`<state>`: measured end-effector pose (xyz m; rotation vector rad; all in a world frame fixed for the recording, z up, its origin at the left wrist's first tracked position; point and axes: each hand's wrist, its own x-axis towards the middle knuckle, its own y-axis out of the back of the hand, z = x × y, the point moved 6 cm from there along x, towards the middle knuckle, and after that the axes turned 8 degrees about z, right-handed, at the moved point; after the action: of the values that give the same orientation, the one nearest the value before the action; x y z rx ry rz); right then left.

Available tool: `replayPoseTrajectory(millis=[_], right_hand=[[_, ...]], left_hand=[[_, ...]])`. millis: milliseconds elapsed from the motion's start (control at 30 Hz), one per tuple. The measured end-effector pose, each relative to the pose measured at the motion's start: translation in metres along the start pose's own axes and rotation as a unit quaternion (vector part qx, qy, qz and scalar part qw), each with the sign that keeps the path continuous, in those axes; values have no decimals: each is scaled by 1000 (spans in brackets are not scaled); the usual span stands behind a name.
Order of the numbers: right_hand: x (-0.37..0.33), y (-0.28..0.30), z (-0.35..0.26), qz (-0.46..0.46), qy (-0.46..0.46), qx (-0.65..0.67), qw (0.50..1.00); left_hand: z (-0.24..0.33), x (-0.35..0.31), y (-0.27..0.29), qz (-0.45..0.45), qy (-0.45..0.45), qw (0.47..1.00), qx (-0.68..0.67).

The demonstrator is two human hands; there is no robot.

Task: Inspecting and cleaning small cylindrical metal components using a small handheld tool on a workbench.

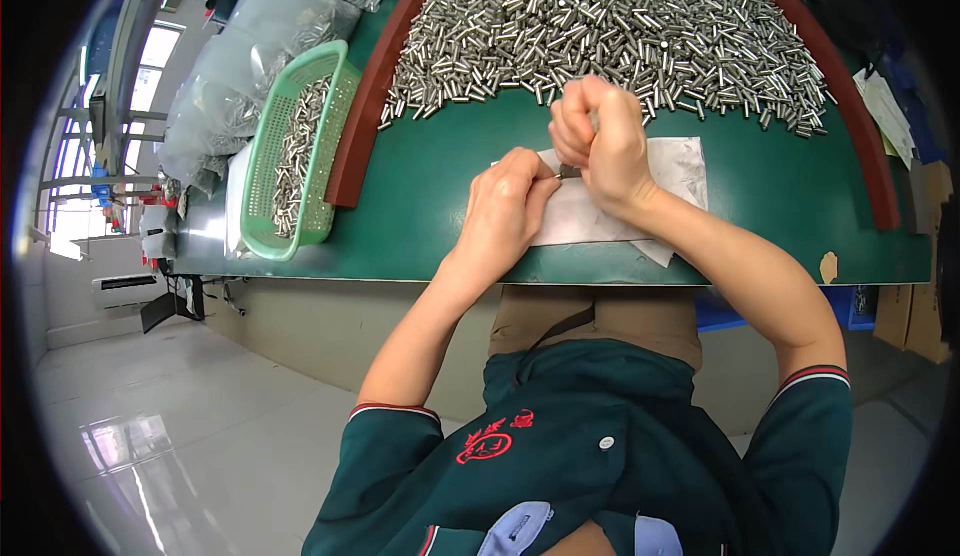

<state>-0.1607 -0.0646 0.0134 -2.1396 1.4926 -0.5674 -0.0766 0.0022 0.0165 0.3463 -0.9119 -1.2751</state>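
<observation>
The green workbench carried everything, its far side buried under a heap of small metal pins. Red-brown rails flanked that heap, presumably to stop pins rolling away. Outside them, a mint-green perforated basket held more pins, apparently kept separate. A white sheet lay before the person, perhaps as a clean pad. Over it, the right hand curled tightly around a mostly hidden dark piece. The left hand pinched one metal pin between its fingertips, seemingly to steady it just beneath that fist.
</observation>
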Motion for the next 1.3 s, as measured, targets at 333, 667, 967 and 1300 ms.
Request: replayPoseTrajectory(millis=[333, 667, 967, 1300], right_hand=[[5, 19, -27, 39, -43, 167, 984], [2, 18, -20, 37, -90, 163, 982], [2, 13, -12, 29, -104, 134, 985], [1, 12, -15, 15, -103, 137, 985]], left_hand=[[-20, -9, 10, -11, 248, 920, -302], [-43, 10, 34, 18, 379, 675, -632], [-74, 55, 66, 70, 41, 985, 151], [-85, 59, 53, 46, -10, 986, 161]])
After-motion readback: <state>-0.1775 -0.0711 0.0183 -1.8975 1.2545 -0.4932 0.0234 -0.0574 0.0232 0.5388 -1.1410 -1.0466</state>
